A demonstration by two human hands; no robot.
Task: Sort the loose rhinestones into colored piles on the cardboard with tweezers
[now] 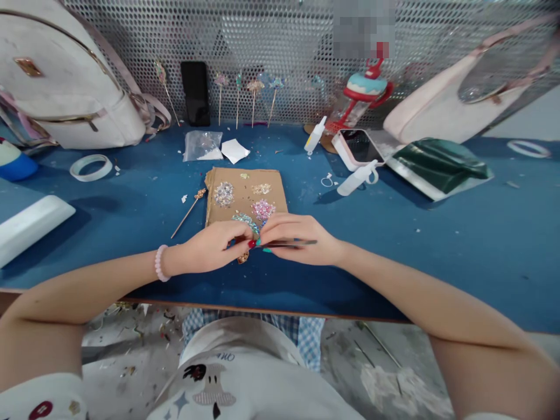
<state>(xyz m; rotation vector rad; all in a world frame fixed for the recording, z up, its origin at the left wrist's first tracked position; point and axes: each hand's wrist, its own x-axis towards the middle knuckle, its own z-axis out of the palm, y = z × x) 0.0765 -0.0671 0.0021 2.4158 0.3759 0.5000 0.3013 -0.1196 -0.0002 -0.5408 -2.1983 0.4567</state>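
Note:
Over the near edge of a cardboard piece, my two hands meet at the fingertips. My left hand, with a pink bead bracelet at the wrist, pinches a small gold-coloured ornament, mostly hidden by the fingers. My right hand is closed on slim metal tweezers, whose tips point at the left fingertips. Whether a gem sits in the tips is too small to tell. On the cardboard lie piles of pink gems, teal gems, silvery gems and pale gold gems.
Left of the cardboard rests a gold-topped stick. Several decorated sticks stand along the mesh partition beside a black phone. Glue bottles, a white-cased device and a green pouch lie to the right. A tape roll lies left.

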